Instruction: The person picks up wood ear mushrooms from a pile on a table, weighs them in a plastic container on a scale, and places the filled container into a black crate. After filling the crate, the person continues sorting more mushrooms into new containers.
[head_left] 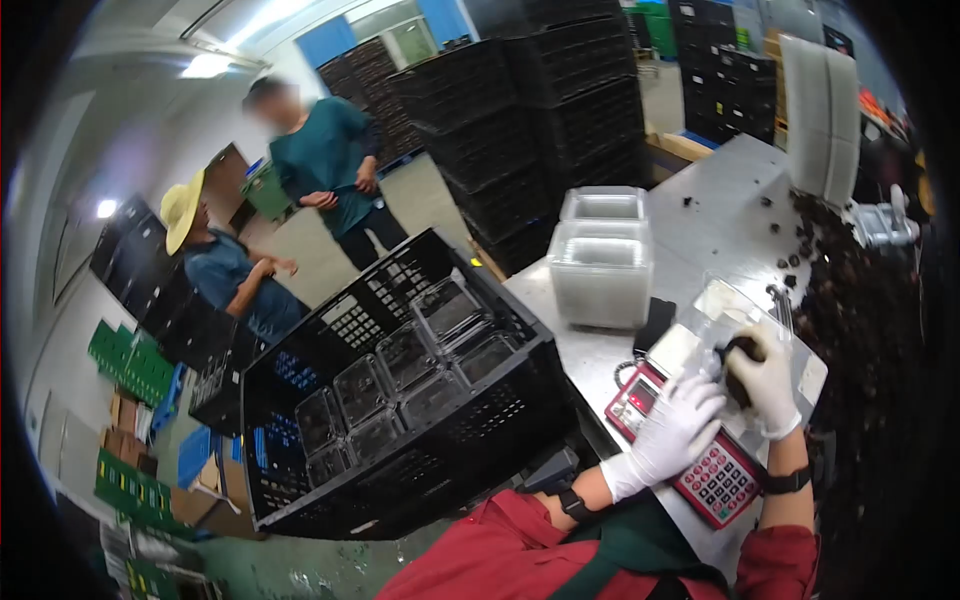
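My right hand (765, 380), in a white glove, is closed around a dark brown clump (742, 362), possibly mushroom. It is over a clear plastic box (722, 300) on the scale. My left hand (672, 435), also gloved, reaches across the red scale (718, 482) with its fingers bent and pressed together near the box. What those fingertips grip, if anything, is hidden. The scale has a keypad and a small lit red display. A heap of dark brown pieces (860, 330) spreads over the right of the metal table (715, 190).
Left of the table stands a black crate (430, 480) holding several clear boxes (405, 358). Stacked clear containers (600, 275) stand behind the scale. Two people (330, 170) are beyond the crate, one in a straw hat (181, 210). Tall black crate stacks (530, 120) rise behind.
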